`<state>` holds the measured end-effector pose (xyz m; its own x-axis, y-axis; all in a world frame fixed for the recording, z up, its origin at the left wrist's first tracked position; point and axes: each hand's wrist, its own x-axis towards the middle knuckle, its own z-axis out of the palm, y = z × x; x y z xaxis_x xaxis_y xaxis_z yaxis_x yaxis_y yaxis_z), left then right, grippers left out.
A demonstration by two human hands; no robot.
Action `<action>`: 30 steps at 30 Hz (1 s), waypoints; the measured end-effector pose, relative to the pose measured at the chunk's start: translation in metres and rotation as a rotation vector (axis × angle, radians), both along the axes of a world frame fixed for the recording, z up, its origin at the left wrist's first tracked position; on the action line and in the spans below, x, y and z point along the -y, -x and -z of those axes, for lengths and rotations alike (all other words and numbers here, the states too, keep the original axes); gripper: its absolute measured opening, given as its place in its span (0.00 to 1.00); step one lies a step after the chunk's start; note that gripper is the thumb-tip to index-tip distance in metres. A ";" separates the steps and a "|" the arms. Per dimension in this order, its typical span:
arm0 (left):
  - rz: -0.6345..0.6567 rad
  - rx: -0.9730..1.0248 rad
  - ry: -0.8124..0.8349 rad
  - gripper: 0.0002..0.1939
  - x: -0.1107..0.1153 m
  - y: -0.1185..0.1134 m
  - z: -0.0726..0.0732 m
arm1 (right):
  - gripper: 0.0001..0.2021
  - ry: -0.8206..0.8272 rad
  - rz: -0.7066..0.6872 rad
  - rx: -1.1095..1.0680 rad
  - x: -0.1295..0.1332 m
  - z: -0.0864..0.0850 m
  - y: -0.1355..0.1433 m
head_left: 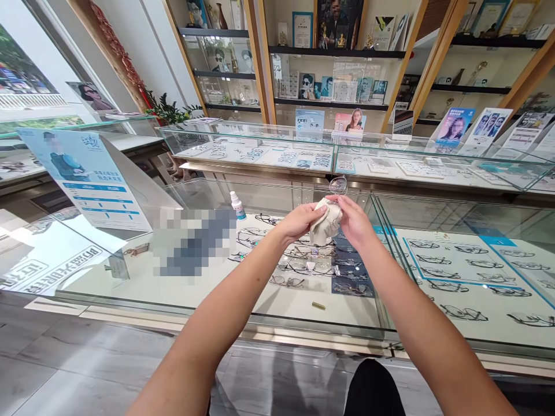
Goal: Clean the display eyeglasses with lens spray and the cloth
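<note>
Over the glass display counter, both hands are close together in the head view. My left hand (301, 222) is closed on a crumpled cream cloth (321, 226). My right hand (352, 218) is closed with its fingertips on a pair of eyeglasses (339, 185); one round lens sticks up above the fingers. The rest of the eyeglasses is hidden by the cloth and fingers. The cloth hangs down between the two hands and touches both. A small white spray bottle (237, 206) with a blue label stands upright to the left, apart from the hands.
Beneath the hands, the glass counter (277, 318) shows rows of eyeglass frames (310, 266). A sign (82, 179) and a blurred patch (195, 242) are on the left. More frames (466, 266) lie in the right case. Another glass showcase (260, 153) stands behind, before shelves (329, 52).
</note>
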<state>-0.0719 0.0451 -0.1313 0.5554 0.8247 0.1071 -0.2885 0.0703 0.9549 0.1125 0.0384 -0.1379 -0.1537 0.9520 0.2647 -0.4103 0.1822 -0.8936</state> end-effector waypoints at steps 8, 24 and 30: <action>0.014 0.054 -0.062 0.32 0.009 -0.008 -0.002 | 0.16 -0.023 -0.067 -0.040 0.004 0.000 0.004; -0.225 0.002 -0.208 0.30 0.026 -0.026 -0.005 | 0.19 0.036 -0.044 -0.066 0.016 -0.006 0.014; -0.281 0.046 -0.241 0.30 0.029 -0.031 -0.006 | 0.18 -0.036 0.008 -0.017 0.026 -0.010 0.022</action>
